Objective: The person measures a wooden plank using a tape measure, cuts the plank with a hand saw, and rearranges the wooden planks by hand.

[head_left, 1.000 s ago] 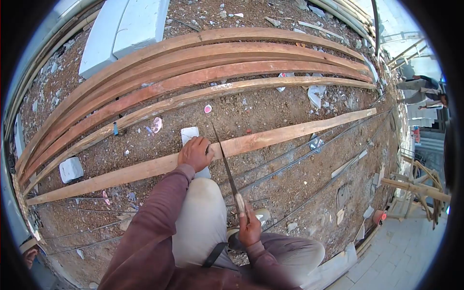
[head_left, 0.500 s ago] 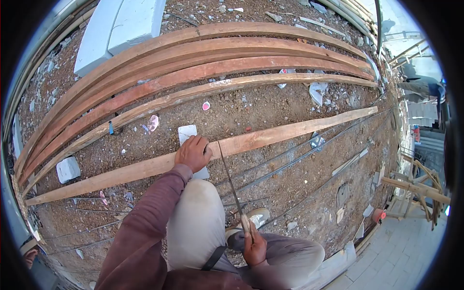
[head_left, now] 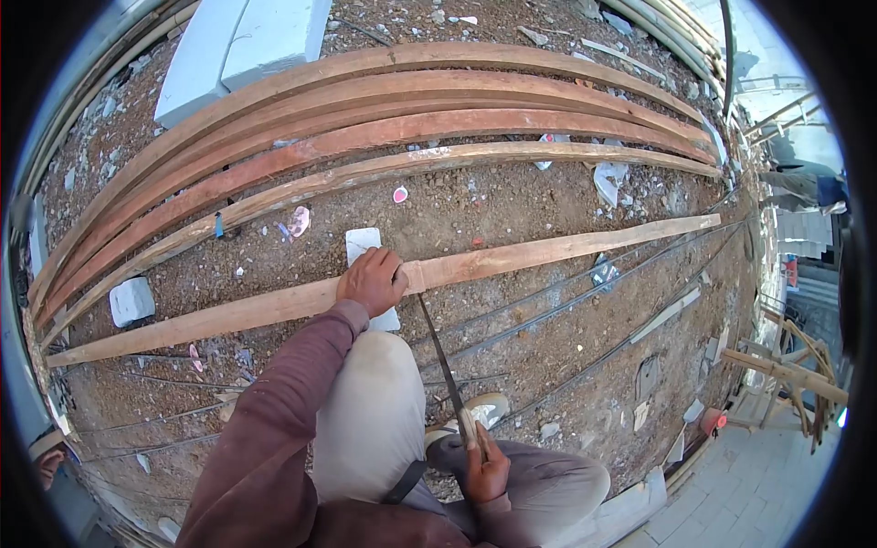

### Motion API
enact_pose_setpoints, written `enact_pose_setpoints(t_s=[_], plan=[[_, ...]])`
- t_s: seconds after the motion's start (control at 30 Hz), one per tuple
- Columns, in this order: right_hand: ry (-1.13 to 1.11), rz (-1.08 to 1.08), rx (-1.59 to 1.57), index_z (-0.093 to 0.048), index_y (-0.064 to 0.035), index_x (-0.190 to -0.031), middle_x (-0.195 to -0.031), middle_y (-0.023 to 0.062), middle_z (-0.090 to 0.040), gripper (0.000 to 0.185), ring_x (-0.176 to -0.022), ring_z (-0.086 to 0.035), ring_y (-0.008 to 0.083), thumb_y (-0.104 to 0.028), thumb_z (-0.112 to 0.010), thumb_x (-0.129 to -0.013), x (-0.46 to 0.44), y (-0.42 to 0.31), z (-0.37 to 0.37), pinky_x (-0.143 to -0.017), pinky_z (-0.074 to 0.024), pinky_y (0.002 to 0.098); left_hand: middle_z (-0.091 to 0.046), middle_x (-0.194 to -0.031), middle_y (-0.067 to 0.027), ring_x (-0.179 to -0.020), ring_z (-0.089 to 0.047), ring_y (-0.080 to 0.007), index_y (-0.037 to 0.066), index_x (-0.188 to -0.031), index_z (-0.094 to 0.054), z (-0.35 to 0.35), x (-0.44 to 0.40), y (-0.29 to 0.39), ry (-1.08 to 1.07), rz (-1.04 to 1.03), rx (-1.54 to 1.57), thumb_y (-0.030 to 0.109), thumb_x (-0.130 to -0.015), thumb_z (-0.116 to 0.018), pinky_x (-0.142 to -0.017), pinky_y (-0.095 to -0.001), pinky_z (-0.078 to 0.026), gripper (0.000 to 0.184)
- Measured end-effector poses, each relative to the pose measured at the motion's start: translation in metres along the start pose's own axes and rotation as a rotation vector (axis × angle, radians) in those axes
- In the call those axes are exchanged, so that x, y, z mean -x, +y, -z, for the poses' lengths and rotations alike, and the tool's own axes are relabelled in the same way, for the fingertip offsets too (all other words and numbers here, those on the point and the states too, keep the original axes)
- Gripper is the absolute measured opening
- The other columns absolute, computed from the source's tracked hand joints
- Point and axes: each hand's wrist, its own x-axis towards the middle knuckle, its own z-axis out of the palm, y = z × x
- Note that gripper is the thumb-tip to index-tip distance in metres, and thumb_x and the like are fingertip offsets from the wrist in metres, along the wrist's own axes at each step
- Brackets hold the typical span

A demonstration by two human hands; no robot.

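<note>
My left hand [head_left: 373, 281] is closed over a long wooden plank [head_left: 512, 258] that lies across the ground in front of me. Beneath the plank, by that hand, is a white block [head_left: 363, 240]. My right hand [head_left: 487, 472] grips the wooden handle of a handsaw, low by my bent leg. The dark, narrow saw blade [head_left: 438, 347] points away from me, and its visible end meets the plank's near edge just right of my left hand. Whether the blade tip goes under the plank is hidden.
Several long timbers [head_left: 429, 123] lie beyond the plank, with large white blocks [head_left: 274, 41] behind them. A smaller white block [head_left: 132, 301] sits at left. Thin metal rods [head_left: 539, 321] cross the rubble-strewn soil. At right are a wooden frame [head_left: 786, 367] and another person [head_left: 804, 187].
The saw blade has drawn back toward me: its end lay across the plank's top and is now at the near edge. My left hand keeps its place on the plank. The view has shifted slightly.
</note>
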Motion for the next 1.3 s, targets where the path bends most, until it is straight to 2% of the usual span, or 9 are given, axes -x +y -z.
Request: enact_pose_setpoints(t_s=[0.07, 0.27, 0.3, 0.37, 0.4, 0.8, 1.0, 1.2, 1.3], plan=[[0.027, 0.007, -0.039, -0.060, 0.0060, -0.133, -0.120, 0.0254, -0.069, 0.038, -0.111, -0.070, 0.0318, -0.012, -0.059, -0.099, -0.004, -0.016, 0.011, -0.094, -0.0534, 0.0379, -0.060, -0.092, -0.0144, -0.093, -0.060, -0.0341, 0.004, -0.090, -0.060, -0.003, 0.005, 0.000, 0.009, -0.011, 0.009, 0.023, -0.082, -0.068, -0.085, -0.0436, -0.052, 0.022], [0.197, 0.179, -0.032, -0.057, 0.0095, -0.135, -0.126, 0.0237, -0.066, 0.041, -0.113, -0.067, 0.0328, -0.011, -0.057, -0.100, -0.006, -0.016, 0.058, -0.097, -0.0506, 0.0397, -0.058, -0.127, -0.0102, -0.122, -0.054, -0.0302, 0.013, -0.136, -0.058, -0.003, 0.010, 0.002, -0.189, -0.069, -0.140, 0.064, -0.083, -0.067, -0.105, -0.0474, -0.042, 0.074], [0.228, 0.187, -0.020, -0.056, 0.0074, -0.137, -0.117, 0.0160, -0.068, 0.041, -0.096, -0.064, 0.0206, -0.011, -0.057, -0.100, -0.007, 0.001, 0.070, -0.082, -0.0504, 0.0317, -0.055, -0.130, -0.0093, -0.125, -0.051, -0.0293, 0.016, -0.141, -0.054, 0.001, 0.009, 0.004, -0.247, -0.068, -0.136, 0.065, -0.082, -0.067, -0.107, -0.0474, -0.040, 0.078], [0.201, 0.107, 0.011, -0.052, 0.0047, -0.142, -0.125, 0.0173, -0.062, 0.048, -0.104, -0.058, 0.0238, -0.019, -0.052, -0.101, -0.010, -0.033, 0.076, -0.085, -0.0481, 0.0347, -0.055, -0.130, -0.0082, -0.126, -0.050, -0.0283, 0.017, -0.144, -0.048, -0.002, 0.011, -0.001, -0.265, -0.151, -0.150, 0.062, -0.086, -0.065, -0.109, -0.0454, -0.038, 0.076], [0.153, 0.014, 0.044, -0.048, 0.0040, -0.146, -0.143, 0.0264, -0.055, 0.054, -0.128, -0.056, 0.0393, -0.028, -0.048, -0.102, 0.000, -0.078, 0.087, -0.104, -0.0461, 0.0457, -0.055, -0.130, -0.0092, -0.127, -0.050, -0.0280, 0.016, -0.144, -0.048, -0.004, 0.010, 0.000, -0.284, -0.153, -0.161, 0.062, -0.086, -0.064, -0.109, -0.0450, -0.037, 0.076], [0.217, 0.131, 0.095, -0.057, 0.0055, -0.137, -0.133, 0.0254, -0.063, 0.049, -0.121, -0.061, 0.0378, -0.025, -0.052, -0.100, -0.025, -0.091, 0.079, -0.101, -0.0483, 0.0437, -0.055, -0.124, -0.0097, -0.121, -0.050, -0.0244, 0.009, -0.123, -0.057, -0.026, 0.032, 0.027, 0.025, -0.210, -0.393, 0.028, -0.082, -0.069, -0.101, -0.0407, -0.038, 0.047], [0.173, 0.091, 0.161, -0.061, 0.0078, -0.131, -0.123, 0.0262, -0.066, 0.047, -0.112, -0.064, 0.0374, -0.025, -0.055, -0.098, -0.030, -0.093, 0.076, -0.093, -0.0516, 0.0457, -0.055, -0.115, -0.0100, -0.117, -0.051, -0.0244, 0.007, -0.115, -0.059, -0.003, 0.021, 0.048, -0.222, 0.006, -0.403, 0.021, -0.086, -0.061, -0.099, -0.0403, -0.039, 0.032], [0.243, 0.314, -0.028, -0.063, 0.0089, -0.126, -0.118, 0.0270, -0.067, 0.044, -0.110, -0.064, 0.0383, -0.024, -0.058, -0.097, -0.050, -0.056, 0.071, -0.091, -0.0523, 0.0464, -0.055, -0.123, -0.0127, -0.120, -0.051, -0.0272, 0.006, -0.118, -0.057, -0.051, 0.069, 0.024, 0.160, -0.233, -0.377, 0.023, -0.083, -0.067, -0.102, -0.0408, -0.041, 0.040], [0.213, 0.222, -0.027, -0.062, 0.0084, -0.127, -0.119, 0.0265, -0.067, 0.044, -0.110, -0.064, 0.0386, -0.024, -0.058, -0.097, -0.047, -0.063, 0.067, -0.091, -0.0524, 0.0462, -0.056, -0.126, -0.0130, -0.123, -0.052, -0.0296, 0.006, -0.124, -0.054, -0.027, 0.078, 0.042, -0.016, -0.116, -0.179, 0.023, -0.079, -0.073, -0.105, -0.0420, -0.041, 0.052]])
